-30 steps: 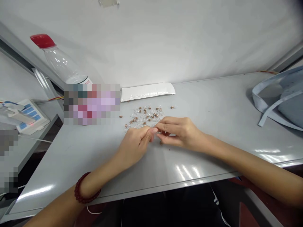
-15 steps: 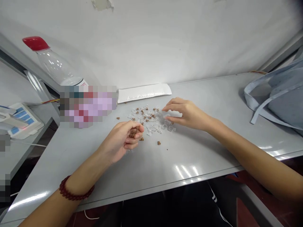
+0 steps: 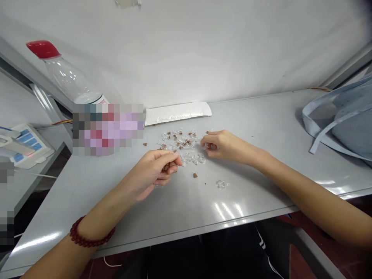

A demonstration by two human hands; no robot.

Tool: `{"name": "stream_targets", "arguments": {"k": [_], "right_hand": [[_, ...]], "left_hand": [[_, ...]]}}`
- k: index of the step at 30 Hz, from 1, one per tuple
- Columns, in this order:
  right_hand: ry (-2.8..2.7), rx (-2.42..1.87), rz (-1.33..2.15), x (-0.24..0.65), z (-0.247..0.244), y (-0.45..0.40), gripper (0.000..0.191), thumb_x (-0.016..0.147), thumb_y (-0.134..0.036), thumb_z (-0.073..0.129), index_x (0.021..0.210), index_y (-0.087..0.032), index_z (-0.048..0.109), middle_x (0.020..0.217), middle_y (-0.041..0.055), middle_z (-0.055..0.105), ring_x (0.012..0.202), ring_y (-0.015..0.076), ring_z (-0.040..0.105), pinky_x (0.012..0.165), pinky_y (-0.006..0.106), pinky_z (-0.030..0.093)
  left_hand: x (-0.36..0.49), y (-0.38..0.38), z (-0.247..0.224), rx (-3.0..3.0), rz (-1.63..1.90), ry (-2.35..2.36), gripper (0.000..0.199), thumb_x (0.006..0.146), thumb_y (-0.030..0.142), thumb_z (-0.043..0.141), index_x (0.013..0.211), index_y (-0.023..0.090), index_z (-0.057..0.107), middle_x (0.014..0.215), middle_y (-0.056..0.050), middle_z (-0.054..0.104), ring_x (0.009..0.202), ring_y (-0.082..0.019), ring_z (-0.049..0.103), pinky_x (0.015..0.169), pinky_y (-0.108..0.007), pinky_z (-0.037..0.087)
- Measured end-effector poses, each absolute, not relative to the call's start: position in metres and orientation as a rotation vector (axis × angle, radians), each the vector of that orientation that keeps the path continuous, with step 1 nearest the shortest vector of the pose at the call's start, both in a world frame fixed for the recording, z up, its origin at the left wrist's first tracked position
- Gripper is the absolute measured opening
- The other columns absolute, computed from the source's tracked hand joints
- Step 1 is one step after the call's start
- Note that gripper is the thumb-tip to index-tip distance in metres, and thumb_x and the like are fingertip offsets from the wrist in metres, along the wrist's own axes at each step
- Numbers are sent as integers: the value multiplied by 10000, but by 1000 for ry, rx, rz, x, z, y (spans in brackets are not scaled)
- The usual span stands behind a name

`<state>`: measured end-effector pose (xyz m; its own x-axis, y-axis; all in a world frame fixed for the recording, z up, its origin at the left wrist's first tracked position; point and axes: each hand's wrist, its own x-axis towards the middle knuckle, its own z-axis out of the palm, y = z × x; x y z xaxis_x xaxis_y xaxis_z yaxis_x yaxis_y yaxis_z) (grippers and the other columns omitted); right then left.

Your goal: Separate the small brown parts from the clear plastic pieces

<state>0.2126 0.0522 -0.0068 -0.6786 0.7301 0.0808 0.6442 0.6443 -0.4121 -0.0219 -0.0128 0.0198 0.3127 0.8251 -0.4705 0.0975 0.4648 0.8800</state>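
Observation:
My left hand (image 3: 155, 170) is curled closed around several small brown corks (image 3: 166, 167), with thumb and index finger pressed together. Its fingertips are beside a pile of tiny clear bottles (image 3: 190, 157), some with brown corks in them. My right hand (image 3: 222, 145) rests at the pile's right edge, fingers bent inward and thumb near the index finger; whatever lies between them is too small to make out. Nearer the table's front lies a separate clear piece or small cluster (image 3: 222, 184). One loose cork (image 3: 195, 175) sits in front of the pile, another cork (image 3: 145, 144) to its left.
A long white packet (image 3: 178, 113) lies against the wall behind the pile. At the left stand a red-capped bottle (image 3: 65, 75) and a blurred purple item (image 3: 116, 130). A grey-blue bag (image 3: 351, 120) with straps occupies the table's right side.
My right hand's fingers have curled inward at the pile's right edge. A clear cluster now lies nearer the front. My left thumb and index finger have come together, reaching slightly right.

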Motion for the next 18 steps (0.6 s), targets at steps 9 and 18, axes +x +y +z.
{"name": "stream_targets", "arguments": {"k": [9, 18], "right_hand": [[-2452, -836, 431, 209, -1, 45, 143, 875, -240, 587, 881, -124, 671, 834, 67, 602, 652, 111, 518, 587, 255, 423], [-2301, -582, 483, 188, -1, 10, 82, 875, -155, 539, 822, -150, 601, 693, 9, 623, 597, 85, 553, 549, 209, 468]], "left_hand": [[-21, -13, 15, 1028, 584, 1156, 282, 906, 324, 484, 711, 144, 579, 582, 48, 389, 431, -26, 201, 415, -205, 133], [-14, -18, 11, 1129, 556, 990, 324, 888, 439, 531, 748, 159, 611, 546, 70, 322, 447, -43, 181, 421, -203, 145]]}}
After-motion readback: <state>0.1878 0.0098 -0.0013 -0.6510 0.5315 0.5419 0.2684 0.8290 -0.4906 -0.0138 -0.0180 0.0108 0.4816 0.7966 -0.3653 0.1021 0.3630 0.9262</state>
